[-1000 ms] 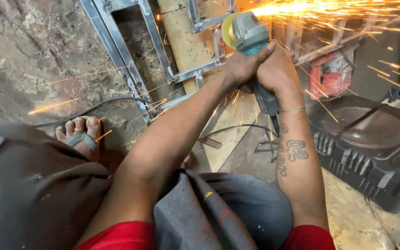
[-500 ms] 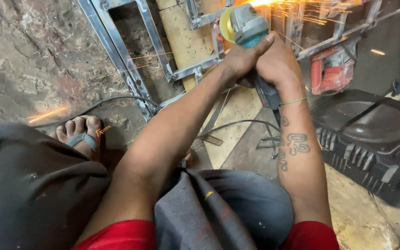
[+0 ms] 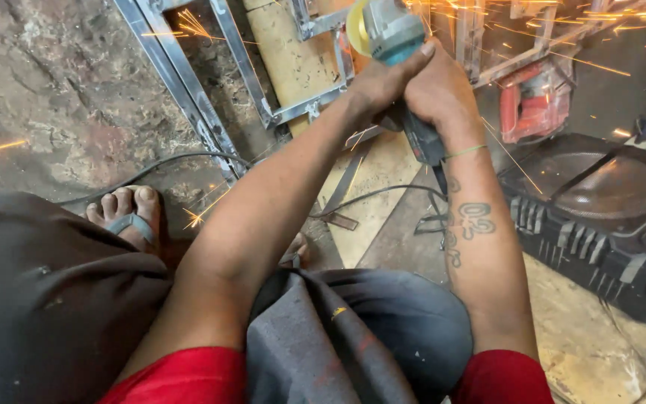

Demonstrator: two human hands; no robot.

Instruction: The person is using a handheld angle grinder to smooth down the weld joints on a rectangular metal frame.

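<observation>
Both hands grip a teal angle grinder (image 3: 392,30) with a yellow guard at the top of the view. My left hand (image 3: 381,81) wraps over its head from the left. My right hand (image 3: 440,90) clasps the dark rear body, a thin green band on the wrist. Orange sparks fly up and to the right from the disc, where it meets a grey metal frame (image 3: 211,97) lying on the ground. The disc itself is cut off by the top edge.
A black plastic tool case (image 3: 600,217) lies at right, a red power tool (image 3: 536,101) behind it. A black cable (image 3: 166,161) runs across the dirt floor. My sandalled foot (image 3: 125,213) rests at left. Wooden boards (image 3: 293,67) lie under the frame.
The spray of sparks thinned half a second ago and has spread again, now also landing left near my foot. Both hands keep the same hold on the grinder.
</observation>
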